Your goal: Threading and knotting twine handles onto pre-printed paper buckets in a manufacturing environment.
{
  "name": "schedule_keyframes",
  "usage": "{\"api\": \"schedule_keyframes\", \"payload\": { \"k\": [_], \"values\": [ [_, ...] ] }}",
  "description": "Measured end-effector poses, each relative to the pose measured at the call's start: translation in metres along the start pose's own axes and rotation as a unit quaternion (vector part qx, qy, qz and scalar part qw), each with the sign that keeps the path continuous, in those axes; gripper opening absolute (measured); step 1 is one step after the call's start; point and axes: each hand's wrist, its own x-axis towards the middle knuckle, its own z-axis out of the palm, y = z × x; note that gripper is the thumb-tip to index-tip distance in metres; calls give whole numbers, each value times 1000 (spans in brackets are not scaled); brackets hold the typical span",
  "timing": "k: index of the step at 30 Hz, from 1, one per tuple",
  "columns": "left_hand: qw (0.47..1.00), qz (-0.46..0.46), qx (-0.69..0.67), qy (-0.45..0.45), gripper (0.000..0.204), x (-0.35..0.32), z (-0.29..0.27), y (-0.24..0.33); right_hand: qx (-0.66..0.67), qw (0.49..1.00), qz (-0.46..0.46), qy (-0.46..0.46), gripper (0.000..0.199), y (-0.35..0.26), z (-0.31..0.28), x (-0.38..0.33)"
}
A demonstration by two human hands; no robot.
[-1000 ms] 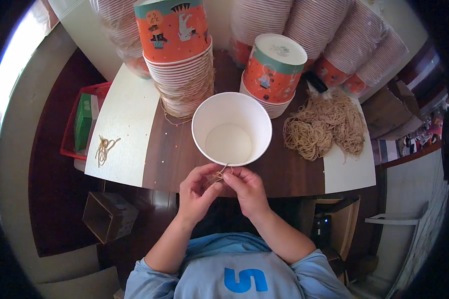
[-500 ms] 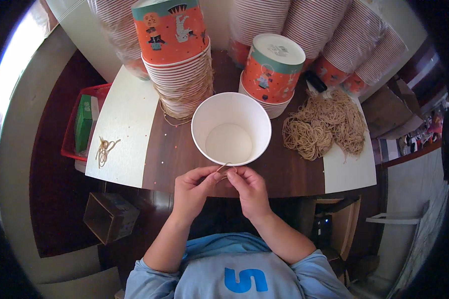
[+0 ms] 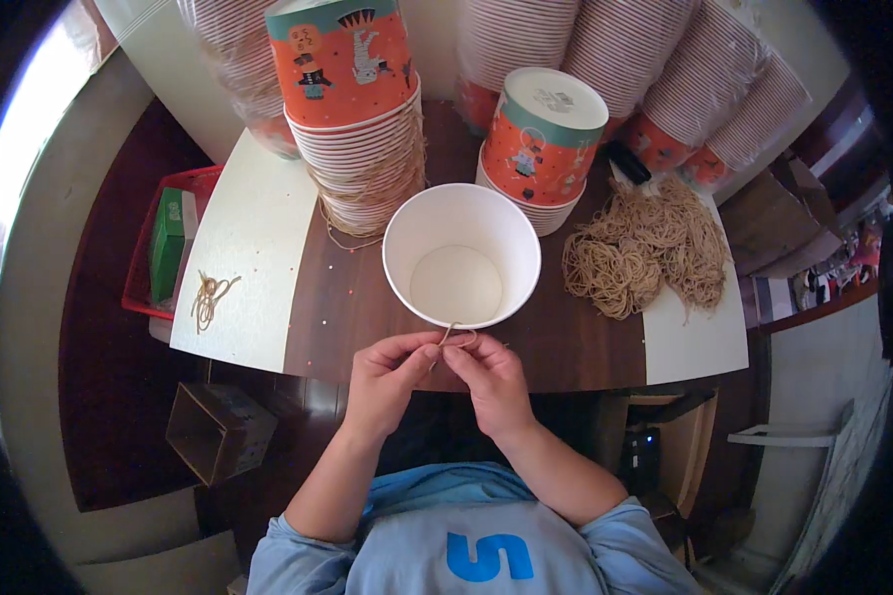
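Observation:
A thin tan string (image 3: 449,334) is pinched between my two hands at the near rim of a white paper tub (image 3: 461,216). My left hand (image 3: 385,379) closes thumb and forefinger on it. Almost touching those fingertips, my right hand (image 3: 492,381) is closed on the same string, and a small loop stands up between them. The tub faces me with its open mouth, showing its white inside and round bottom. How the string runs under my fingers is hidden.
Upside-down stacks of orange-and-green paper tubs stand behind, one at left (image 3: 342,64) with strings around it, another at right (image 3: 546,149). A tangled string heap (image 3: 645,248) lies right, a few loose strings (image 3: 208,300) left. Beyond are plastic-wrapped tub stacks (image 3: 516,45).
My right hand has shifted slightly left, bringing the fingertips closer together. The string between them has changed shape, with a loop now by my right fingertips. The tub has barely moved.

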Motion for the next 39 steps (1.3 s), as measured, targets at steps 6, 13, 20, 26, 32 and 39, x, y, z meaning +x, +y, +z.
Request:
{"api": "schedule_keyframes", "payload": {
  "k": [6, 13, 20, 26, 32, 39],
  "values": [
    [995, -24, -89, -40, 21, -2, 1, 7, -88, 996, -6, 14, 14, -6, 0, 1],
    [957, 165, 237, 3, 16, -1, 3, 0, -208, 973, -92, 33, 14, -1, -7, 3],
    [964, 136, 229, 14, 11, -2, -2, -1, -221, 971, -73, 61, 14, -7, -5, 2],
    [999, -15, 44, -29, 14, 0, -7, 6, -204, 976, -51, 49, 12, -10, -5, 2],
    [989, -62, -128, -26, 16, -3, -8, -1, -145, 988, -42, 45, 16, -7, -6, 2],
    [1000, 0, -6, -26, 14, -5, -4, -4, -91, 995, -15, 23, 14, -8, 1, 1]
  ]
}}
